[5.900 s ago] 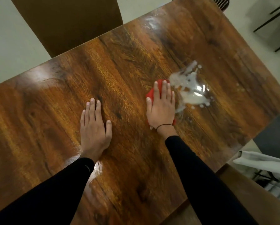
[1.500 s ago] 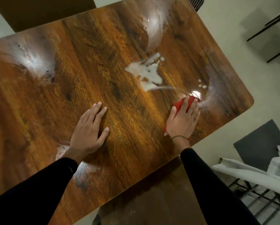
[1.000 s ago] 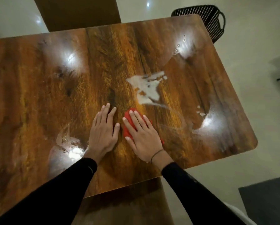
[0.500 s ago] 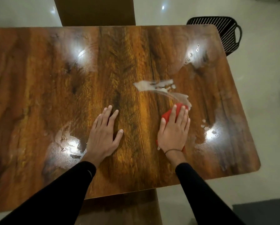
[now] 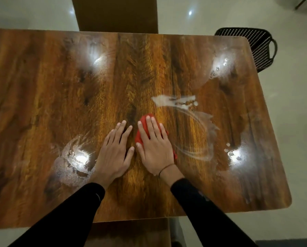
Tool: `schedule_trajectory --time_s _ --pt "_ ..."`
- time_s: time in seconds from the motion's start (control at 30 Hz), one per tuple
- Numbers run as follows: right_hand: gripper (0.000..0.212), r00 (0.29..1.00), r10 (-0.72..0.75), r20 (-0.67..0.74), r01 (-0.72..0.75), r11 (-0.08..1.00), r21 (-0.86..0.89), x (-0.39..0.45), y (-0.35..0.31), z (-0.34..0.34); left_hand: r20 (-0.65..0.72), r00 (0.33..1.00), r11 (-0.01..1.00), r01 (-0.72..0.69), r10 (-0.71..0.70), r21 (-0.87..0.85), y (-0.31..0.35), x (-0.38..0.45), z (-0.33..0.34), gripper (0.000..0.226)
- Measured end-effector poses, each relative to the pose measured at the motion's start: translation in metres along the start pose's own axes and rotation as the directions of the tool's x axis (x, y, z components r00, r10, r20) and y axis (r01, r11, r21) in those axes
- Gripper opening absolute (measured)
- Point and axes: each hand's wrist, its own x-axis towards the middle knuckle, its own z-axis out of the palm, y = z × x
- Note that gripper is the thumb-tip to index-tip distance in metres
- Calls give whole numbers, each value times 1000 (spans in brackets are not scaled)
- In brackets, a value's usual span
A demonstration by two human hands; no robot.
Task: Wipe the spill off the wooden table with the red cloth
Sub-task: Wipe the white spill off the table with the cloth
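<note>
Red cloth point(image 5: 144, 129) bunched flat on the wooden table point(image 5: 42, 97), near the middle of the top, only its far and side edges showing. Just beyond it to the right lies the spill point(image 5: 174, 101): a white, milky patch, thin curved smears trailing right and toward the near edge, with stray droplets farther right.

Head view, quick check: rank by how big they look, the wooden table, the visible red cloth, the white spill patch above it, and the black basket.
1. wooden table, by far the largest.
2. black basket, partly hidden by the table and farther off, so unsure.
3. white spill patch and red cloth, alike; the right hand covers most of the cloth.
</note>
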Motion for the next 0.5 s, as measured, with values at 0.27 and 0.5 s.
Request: schedule_trajectory --time_s 0.27,0.5 --pt "73 993 -112 26 113 993 -32 115 42 -27 -72 980 983 182 -184 -38 24 30 -5 66" --pt "72 979 200 -50 -199 980 14 121 118 -42 -52 977 978 206 -208 -46 44 75 5 70"
